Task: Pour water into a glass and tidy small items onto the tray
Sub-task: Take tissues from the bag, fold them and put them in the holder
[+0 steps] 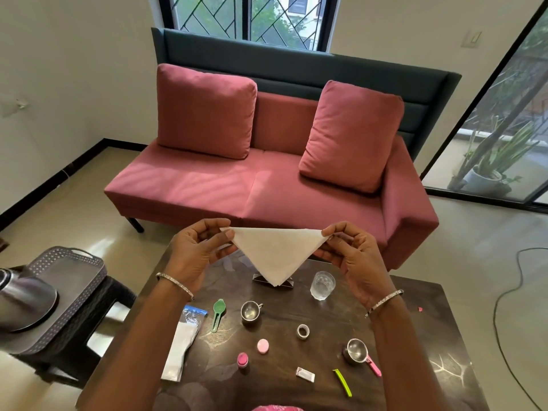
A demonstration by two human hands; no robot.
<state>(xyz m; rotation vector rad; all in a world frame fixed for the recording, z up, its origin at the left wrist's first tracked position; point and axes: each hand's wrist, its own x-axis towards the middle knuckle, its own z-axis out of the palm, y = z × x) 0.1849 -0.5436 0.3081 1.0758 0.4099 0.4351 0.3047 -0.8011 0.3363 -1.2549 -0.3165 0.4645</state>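
Napkin (275,253) between left hand (198,250), right hand (353,256)

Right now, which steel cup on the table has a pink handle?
The right-hand steel cup, near the yellow-green clip; the middle cup has a bare metal handle.

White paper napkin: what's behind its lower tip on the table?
A low dark stand on the dark wooden table: only its two ends show beside the white paper napkin tip. Its middle is covered.
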